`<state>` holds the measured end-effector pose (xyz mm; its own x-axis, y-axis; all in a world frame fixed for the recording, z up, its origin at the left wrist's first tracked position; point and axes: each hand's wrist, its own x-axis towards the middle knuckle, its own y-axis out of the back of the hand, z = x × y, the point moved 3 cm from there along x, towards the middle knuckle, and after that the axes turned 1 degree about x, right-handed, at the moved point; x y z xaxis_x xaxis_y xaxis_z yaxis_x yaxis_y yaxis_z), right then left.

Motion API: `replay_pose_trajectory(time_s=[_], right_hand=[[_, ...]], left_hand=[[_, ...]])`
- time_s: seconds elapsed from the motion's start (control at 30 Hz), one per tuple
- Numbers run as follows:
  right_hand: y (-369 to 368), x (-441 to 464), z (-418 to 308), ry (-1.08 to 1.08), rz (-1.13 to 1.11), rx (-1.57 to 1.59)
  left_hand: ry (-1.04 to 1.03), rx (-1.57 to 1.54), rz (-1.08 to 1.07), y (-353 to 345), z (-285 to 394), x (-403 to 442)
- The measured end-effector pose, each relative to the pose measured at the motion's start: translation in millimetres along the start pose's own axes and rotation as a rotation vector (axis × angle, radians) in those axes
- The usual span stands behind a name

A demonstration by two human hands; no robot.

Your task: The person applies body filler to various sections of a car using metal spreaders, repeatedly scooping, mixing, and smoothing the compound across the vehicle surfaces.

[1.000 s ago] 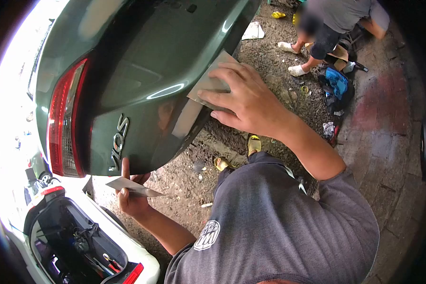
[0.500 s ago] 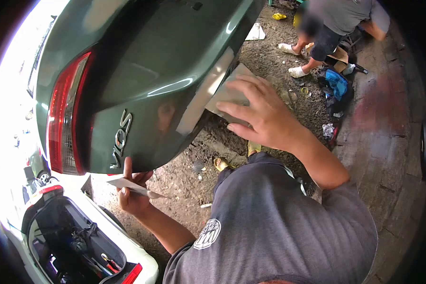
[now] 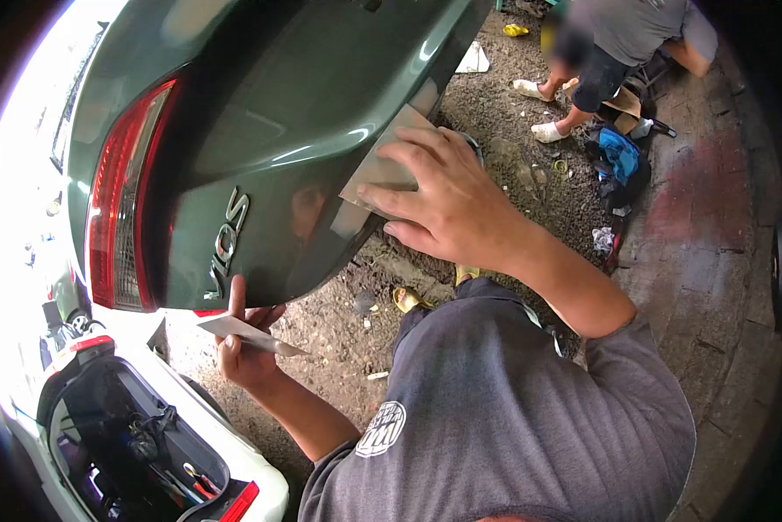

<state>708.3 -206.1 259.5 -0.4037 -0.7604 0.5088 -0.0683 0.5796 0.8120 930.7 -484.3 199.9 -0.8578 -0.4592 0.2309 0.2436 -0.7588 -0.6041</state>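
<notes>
My right hand [image 3: 447, 187] grips a thin flat putty spreader [image 3: 386, 165], fingers spread over its upper face and thumb below. The spreader lies against the edge of a dark green car's trunk lid [image 3: 278, 187]. It covers the middle of a pale strip of filler [image 3: 349, 220], which shows past both ends of it. My left hand [image 3: 250, 348] holds a second flat plate [image 3: 245, 332] below the car's chrome letters [image 3: 226, 242], index finger raised near the bodywork. Whether filler lies on this plate I cannot tell.
A red tail light [image 3: 128, 196] sits at the left of the green car. A white car [image 3: 234, 444] stands open at lower left. Another person [image 3: 639, 39] crouches at upper right beside a blue and black bag [image 3: 619, 157]. Rough dirt ground [image 3: 504, 113] meets a paved strip [image 3: 713, 261].
My right hand has moved left with its spreader, which now overlaps the pale filler strip on the trunk edge. My left hand and its plate have hardly moved.
</notes>
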Motion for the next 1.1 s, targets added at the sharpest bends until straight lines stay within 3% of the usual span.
replay_pose_trajectory(time_s=[0.2, 0.3, 0.7, 1.1], right_hand=[[-6, -21, -1, -0.012, -0.015, 0.025], [-1, -40, -2, -0.066, -0.142, -0.015], [1, -4, -37, 0.042, -0.035, -0.002], [-16, -10, -42, 0.01, -0.025, -0.017]], left_hand=[[-0.002, 0.017, 0.007, 0, -1, 0], [-0.003, 0.02, 0.016, 7, -1, -1], [0.01, -0.027, 0.0, 2, 0, 1], [-0.01, -0.049, -0.068, 3, 0, 4]])
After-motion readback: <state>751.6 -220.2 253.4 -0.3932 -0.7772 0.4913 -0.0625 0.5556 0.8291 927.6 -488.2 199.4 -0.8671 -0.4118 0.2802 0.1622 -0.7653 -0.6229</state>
